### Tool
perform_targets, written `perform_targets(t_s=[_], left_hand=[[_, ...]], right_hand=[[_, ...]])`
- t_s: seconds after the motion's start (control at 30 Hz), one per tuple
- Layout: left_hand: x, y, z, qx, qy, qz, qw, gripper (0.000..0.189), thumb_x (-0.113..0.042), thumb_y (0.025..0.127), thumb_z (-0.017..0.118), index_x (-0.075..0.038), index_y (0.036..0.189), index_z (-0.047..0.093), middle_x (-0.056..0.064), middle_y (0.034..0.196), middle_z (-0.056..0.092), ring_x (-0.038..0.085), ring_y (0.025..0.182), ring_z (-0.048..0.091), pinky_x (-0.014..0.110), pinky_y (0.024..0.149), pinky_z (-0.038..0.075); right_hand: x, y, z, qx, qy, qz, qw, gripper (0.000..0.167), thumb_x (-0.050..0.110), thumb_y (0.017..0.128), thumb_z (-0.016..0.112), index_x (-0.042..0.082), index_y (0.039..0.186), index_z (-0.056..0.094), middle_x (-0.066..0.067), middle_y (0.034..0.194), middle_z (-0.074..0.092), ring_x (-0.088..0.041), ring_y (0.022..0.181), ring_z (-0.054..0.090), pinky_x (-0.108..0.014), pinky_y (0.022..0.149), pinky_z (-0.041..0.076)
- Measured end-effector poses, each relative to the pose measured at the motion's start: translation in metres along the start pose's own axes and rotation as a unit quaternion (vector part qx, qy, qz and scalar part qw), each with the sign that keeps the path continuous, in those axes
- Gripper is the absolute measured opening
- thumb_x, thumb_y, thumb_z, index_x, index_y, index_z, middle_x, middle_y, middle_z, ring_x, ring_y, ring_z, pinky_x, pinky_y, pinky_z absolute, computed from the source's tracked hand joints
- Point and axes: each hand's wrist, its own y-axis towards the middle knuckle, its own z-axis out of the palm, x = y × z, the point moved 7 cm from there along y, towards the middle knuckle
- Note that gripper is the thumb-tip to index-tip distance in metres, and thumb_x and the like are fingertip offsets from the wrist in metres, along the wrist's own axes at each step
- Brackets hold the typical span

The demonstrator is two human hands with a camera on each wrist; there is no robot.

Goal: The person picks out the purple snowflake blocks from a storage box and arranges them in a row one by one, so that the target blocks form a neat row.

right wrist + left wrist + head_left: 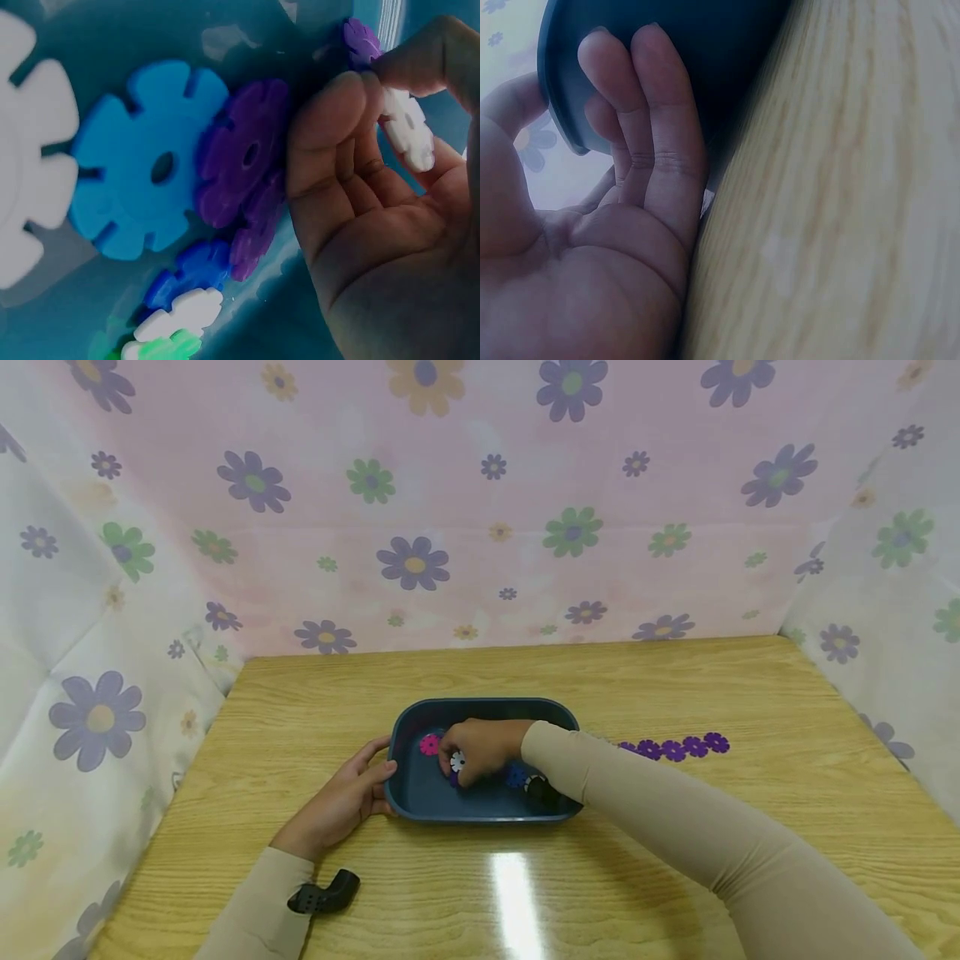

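The blue tray (480, 819) is held at its left end by the left hand (341, 802), seemingly for steadiness, while a white flower piece (411, 131) is pinched inside it by the right hand (486, 747); purple flower pieces (673, 752) are lined up on the worktop (765, 827), rightward, apparently kept separate.

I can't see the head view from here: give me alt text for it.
A right hand reaches into a dark blue tray, fingers around a white flower-shaped piece, near a pink piece, while the left hand touches the tray's left end. Purple pieces lie in a row on the wooden table, right of the tray.
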Motion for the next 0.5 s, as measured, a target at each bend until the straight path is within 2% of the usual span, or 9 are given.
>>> perform_targets(t_s=[0.2, 0.5], left_hand=[[0.000, 0.001, 0.002, 0.003, 0.006, 0.005, 1.0000, 0.065, -0.029, 0.108, 0.044, -0.009, 0.158, 0.008, 0.001, 0.101, 0.070, 0.011, 0.084, 0.071, 0.028, 0.074, 0.058], [0.001, 0.000, 0.000, -0.004, 0.009, 0.003, 0.9999, 0.063, -0.028, 0.109, 0.043, -0.008, 0.158, 0.010, 0.001, 0.099, 0.071, 0.012, 0.082, 0.071, 0.028, 0.073, 0.058]], right_hand=[[-0.001, -0.004, -0.006, -0.022, -0.002, -0.022, 0.9995, 0.010, 0.010, 0.086, 0.071, 0.019, 0.086, 0.068, 0.008, 0.087, 0.060, -0.008, 0.076, 0.052, -0.023, 0.068, 0.044], [0.013, -0.022, -0.025, -0.041, 0.042, -0.073, 0.9956, 0.007, 0.008, 0.092, 0.065, 0.007, 0.098, 0.067, 0.003, 0.088, 0.063, -0.010, 0.079, 0.057, -0.024, 0.073, 0.051]])
